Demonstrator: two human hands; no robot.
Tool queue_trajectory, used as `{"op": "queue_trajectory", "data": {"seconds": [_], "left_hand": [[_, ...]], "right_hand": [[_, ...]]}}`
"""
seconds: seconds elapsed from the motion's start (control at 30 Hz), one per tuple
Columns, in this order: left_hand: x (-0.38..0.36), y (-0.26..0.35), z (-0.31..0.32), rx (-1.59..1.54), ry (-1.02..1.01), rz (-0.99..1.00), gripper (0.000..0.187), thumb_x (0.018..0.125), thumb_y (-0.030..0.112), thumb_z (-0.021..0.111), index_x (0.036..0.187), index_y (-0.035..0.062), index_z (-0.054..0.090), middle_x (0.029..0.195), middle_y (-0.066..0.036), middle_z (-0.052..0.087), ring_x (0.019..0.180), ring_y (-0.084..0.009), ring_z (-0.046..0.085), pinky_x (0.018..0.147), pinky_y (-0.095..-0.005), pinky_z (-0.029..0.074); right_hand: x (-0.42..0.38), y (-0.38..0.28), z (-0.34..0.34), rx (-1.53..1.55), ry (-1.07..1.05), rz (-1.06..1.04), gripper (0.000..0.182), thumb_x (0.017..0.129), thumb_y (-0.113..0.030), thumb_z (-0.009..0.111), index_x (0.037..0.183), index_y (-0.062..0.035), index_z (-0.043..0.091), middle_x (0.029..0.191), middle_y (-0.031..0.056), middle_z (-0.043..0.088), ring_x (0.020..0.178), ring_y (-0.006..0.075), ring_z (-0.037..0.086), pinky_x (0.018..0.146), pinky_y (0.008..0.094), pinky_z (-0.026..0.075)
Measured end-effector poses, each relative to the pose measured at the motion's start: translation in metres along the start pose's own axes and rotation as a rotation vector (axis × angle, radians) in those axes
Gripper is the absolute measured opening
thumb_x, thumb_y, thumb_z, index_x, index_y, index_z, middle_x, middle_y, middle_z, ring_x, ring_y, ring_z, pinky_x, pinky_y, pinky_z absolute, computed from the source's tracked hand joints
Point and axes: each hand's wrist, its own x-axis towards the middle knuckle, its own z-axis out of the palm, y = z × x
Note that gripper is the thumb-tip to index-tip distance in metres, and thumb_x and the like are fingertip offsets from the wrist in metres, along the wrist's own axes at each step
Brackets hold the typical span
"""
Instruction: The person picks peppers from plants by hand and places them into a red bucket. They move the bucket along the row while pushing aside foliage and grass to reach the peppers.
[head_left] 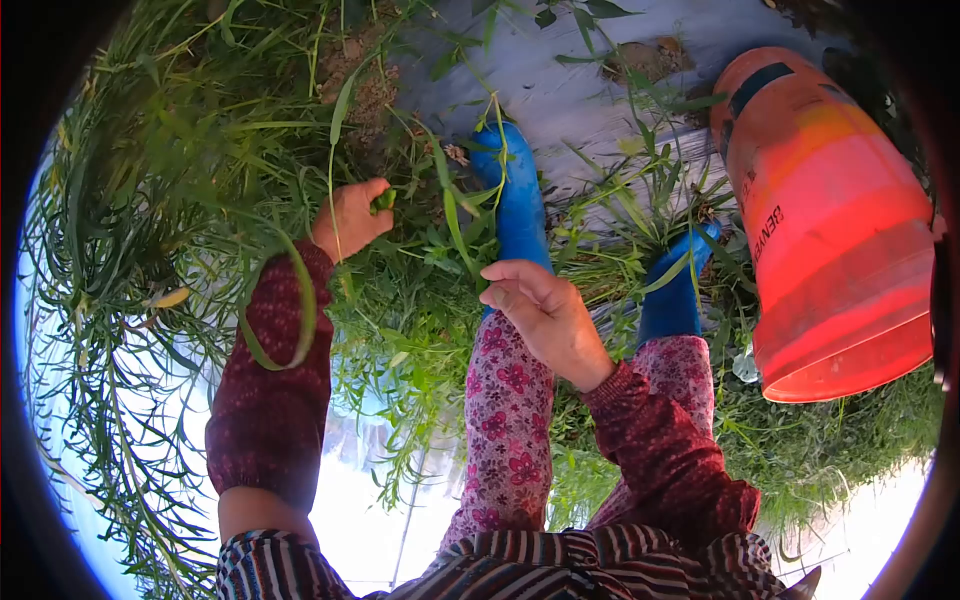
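Note:
My left hand is closed among the weeds, with a small glossy green fruit showing between thumb and fingers; it looks like a piece of green pepper. Over my knee, my right hand has its thumb and forefinger drawn together in a pinch. Whatever lies between them, if anything, is too small to make out. Long green blades and leafy stems rise between the two hands, close to the right fingertips.
A large orange bucket lies tilted on my right, its mouth towards me. My blue boots stand among weeds beside pale plastic sheeting. Dense tall grass fills the left side. Bare soil shows ahead.

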Motion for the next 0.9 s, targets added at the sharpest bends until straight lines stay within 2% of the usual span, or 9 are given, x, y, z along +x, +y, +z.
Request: {"op": "queue_trajectory", "data": {"seconds": [0.17, 0.27, 0.43, 0.5, 0.6, 0.7, 0.77, 0.8, 0.9], "left_hand": [[-0.036, 0.064, 0.004, 0.308, 0.015, 0.280, 0.020, 0.074, 0.021, 0.065, 0.079, 0.0041, 0.056, 0.076, -0.010, 0.059, 0.069, -0.0298, 0.058, 0.062, -0.0382, 0.047], [-0.021, 0.095, 0.041, 0.168, 0.058, 0.442, 0.019, 0.074, 0.020, 0.064, 0.072, 0.0040, 0.054, 0.079, -0.012, 0.061, 0.073, -0.0322, 0.060, 0.063, -0.0415, 0.048], [0.069, 0.049, 0.083, 0.432, 0.140, -0.087, 0.021, 0.078, 0.014, 0.058, 0.094, -0.0002, 0.059, 0.078, -0.017, 0.066, 0.073, -0.0320, 0.065, 0.060, -0.0415, 0.052], [0.087, 0.024, 0.091, 0.427, -0.018, -0.164, 0.030, 0.083, 0.020, 0.056, 0.101, -0.0035, 0.058, 0.084, -0.018, 0.067, 0.076, -0.0300, 0.066, 0.061, -0.0403, 0.053], [0.100, 0.011, 0.113, 0.951, 0.104, -0.072, 0.036, 0.084, 0.021, 0.057, 0.111, -0.0030, 0.056, 0.082, -0.016, 0.067, 0.075, -0.0252, 0.067, 0.058, -0.0396, 0.053], [0.114, 0.011, 0.107, 0.934, -0.367, -0.354, 0.045, 0.085, 0.019, 0.057, 0.124, -0.0015, 0.049, 0.085, -0.015, 0.066, 0.067, -0.0206, 0.066, 0.049, -0.0379, 0.052], [0.102, 0.005, 0.095, 0.693, -0.290, -0.205, 0.043, 0.086, 0.019, 0.056, 0.123, -0.0027, 0.050, 0.088, -0.017, 0.065, 0.066, -0.0207, 0.065, 0.047, -0.0385, 0.050], [0.099, 0.000, 0.092, 0.582, -0.318, -0.223, 0.030, 0.086, 0.018, 0.055, 0.109, -0.0010, 0.059, 0.090, -0.018, 0.064, 0.072, -0.0243, 0.064, 0.054, -0.0409, 0.051], [0.089, -0.006, 0.087, 0.424, -0.210, -0.317, 0.024, 0.086, 0.018, 0.055, 0.102, 0.0015, 0.062, 0.090, -0.017, 0.064, 0.082, -0.0281, 0.063, 0.065, -0.0422, 0.051]], "right_hand": [[-0.005, -0.006, 0.001, 0.005, -0.008, 0.019, 0.022, 0.090, -0.007, 0.050, 0.111, -0.0004, 0.054, 0.093, 0.0120, 0.065, 0.091, 0.0154, 0.063, 0.078, 0.0282, 0.049], [-0.004, -0.003, 0.002, -0.019, -0.002, 0.013, 0.022, 0.090, -0.007, 0.050, 0.111, -0.0005, 0.054, 0.094, 0.0121, 0.065, 0.090, 0.0154, 0.063, 0.077, 0.0282, 0.049], [-0.005, -0.002, -0.003, 0.001, 0.012, 0.027, 0.021, 0.090, -0.008, 0.051, 0.110, -0.0003, 0.054, 0.093, 0.0116, 0.065, 0.088, 0.0148, 0.063, 0.076, 0.0280, 0.049], [-0.007, 0.000, -0.003, 0.028, 0.003, 0.045, 0.022, 0.090, -0.008, 0.051, 0.110, -0.0003, 0.054, 0.093, 0.0114, 0.065, 0.088, 0.0143, 0.062, 0.076, 0.0278, 0.049], [-0.006, 0.001, -0.005, -0.009, 0.004, 0.013, 0.022, 0.090, -0.008, 0.052, 0.111, -0.0002, 0.053, 0.093, 0.0105, 0.066, 0.087, 0.0130, 0.062, 0.076, 0.0271, 0.048], [-0.006, -0.004, -0.008, -0.045, -0.001, 0.064, 0.022, 0.091, -0.007, 0.050, 0.111, -0.0003, 0.053, 0.092, 0.0099, 0.066, 0.089, 0.0121, 0.061, 0.076, 0.0263, 0.048], [-0.007, -0.007, -0.006, 0.021, 0.015, 0.093, 0.021, 0.091, -0.007, 0.050, 0.112, -0.0002, 0.052, 0.092, 0.0100, 0.065, 0.089, 0.0120, 0.061, 0.077, 0.0259, 0.048], [-0.007, -0.006, -0.006, 0.026, 0.015, 0.095, 0.021, 0.091, -0.007, 0.050, 0.112, -0.0002, 0.052, 0.092, 0.0100, 0.065, 0.089, 0.0120, 0.061, 0.077, 0.0259, 0.048], [-0.008, -0.007, -0.006, 0.053, 0.002, 0.060, 0.021, 0.091, -0.006, 0.050, 0.111, 0.0000, 0.052, 0.093, 0.0099, 0.065, 0.090, 0.0118, 0.060, 0.078, 0.0259, 0.047]]}}
